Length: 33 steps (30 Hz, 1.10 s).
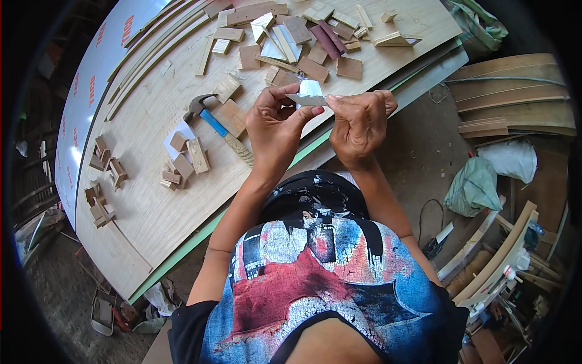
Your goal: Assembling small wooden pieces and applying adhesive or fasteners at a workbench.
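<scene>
Both hands are raised over the near edge of a wooden-topped table (200,176). Between them is a small flat piece with a shiny white face and a grey strip (310,90); its exact kind I cannot make out. My left hand (276,118) pinches it between thumb and fingers from the left. The closed fingers of my right hand (361,124) meet its right end. A claw hammer (213,123) with a blue and wooden handle lies left of my left hand, beside small wood blocks (231,115). Two dark red round pieces (327,40) lie beyond the hands.
Many wood offcuts (248,57) cover the table's far part, with long thin strips (160,48) to the left. Small joined block pieces (100,203) stand near the left edge. On the right are curved wooden panels (509,91), sacks (476,188) and curved boards (497,261) on the floor.
</scene>
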Each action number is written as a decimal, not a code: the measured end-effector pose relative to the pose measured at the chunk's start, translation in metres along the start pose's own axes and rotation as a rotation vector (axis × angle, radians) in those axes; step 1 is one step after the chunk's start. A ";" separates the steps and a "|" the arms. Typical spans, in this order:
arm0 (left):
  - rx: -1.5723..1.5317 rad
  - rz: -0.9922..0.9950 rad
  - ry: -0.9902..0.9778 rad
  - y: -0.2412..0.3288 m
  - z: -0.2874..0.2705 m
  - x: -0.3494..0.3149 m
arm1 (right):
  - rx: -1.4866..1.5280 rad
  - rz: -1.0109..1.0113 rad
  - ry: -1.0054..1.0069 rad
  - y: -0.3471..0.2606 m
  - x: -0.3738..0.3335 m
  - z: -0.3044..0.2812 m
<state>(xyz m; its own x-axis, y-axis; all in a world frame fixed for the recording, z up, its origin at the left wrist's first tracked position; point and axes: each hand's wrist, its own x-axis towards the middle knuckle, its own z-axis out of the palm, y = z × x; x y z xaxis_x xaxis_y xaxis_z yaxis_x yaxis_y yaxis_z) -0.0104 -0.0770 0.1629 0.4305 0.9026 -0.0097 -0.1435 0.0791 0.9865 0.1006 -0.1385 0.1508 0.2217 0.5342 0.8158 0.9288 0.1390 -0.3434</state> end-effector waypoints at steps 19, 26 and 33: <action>-0.173 -0.043 -0.085 0.006 0.006 -0.013 | -0.115 0.058 -0.043 0.020 -0.014 0.008; -0.108 -0.001 -0.023 0.003 0.006 -0.007 | -0.017 0.146 0.060 0.012 -0.007 0.004; -0.040 0.017 0.005 -0.001 0.004 -0.001 | 0.016 0.046 0.002 -0.001 0.002 -0.005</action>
<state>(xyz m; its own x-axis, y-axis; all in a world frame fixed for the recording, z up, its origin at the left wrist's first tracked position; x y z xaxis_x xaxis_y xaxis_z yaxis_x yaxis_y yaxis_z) -0.0067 -0.0794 0.1629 0.4235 0.9059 0.0060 -0.1861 0.0805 0.9792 0.1019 -0.1419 0.1548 0.2651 0.5384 0.7999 0.9127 0.1275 -0.3882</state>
